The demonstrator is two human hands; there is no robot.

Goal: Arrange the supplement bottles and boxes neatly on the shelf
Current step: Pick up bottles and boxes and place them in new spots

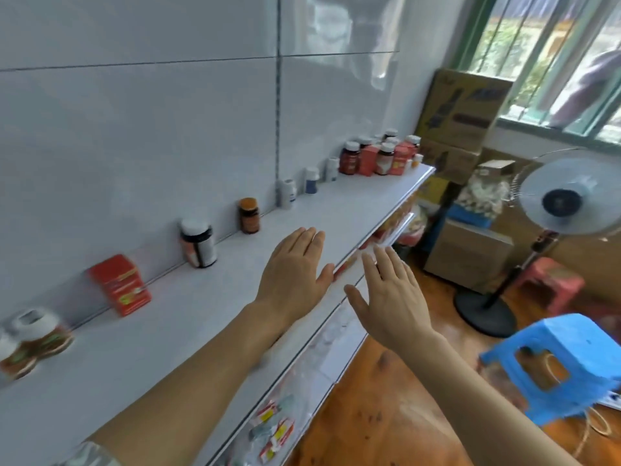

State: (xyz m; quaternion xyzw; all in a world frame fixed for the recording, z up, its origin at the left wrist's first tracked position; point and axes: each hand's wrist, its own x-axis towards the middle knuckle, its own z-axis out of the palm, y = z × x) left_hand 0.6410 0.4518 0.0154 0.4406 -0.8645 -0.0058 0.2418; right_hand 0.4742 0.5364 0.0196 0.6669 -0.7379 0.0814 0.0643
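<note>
Nothing is held: the left hand and right hand are spread flat over the shelf front edge, likely between picks. Bottles and a red box are strung along the shelf's back wall; a crowded cluster fills its far end.

A small shop's stockroom: supplement-lined shelf, stacked cardboard cartons, plastic stools.

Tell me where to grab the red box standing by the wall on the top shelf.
Take the red box across its two narrow sides, coming from the open front of the shelf. It stands upright close to the wall, so the back is blocked. The left hand is nearest.
</note>
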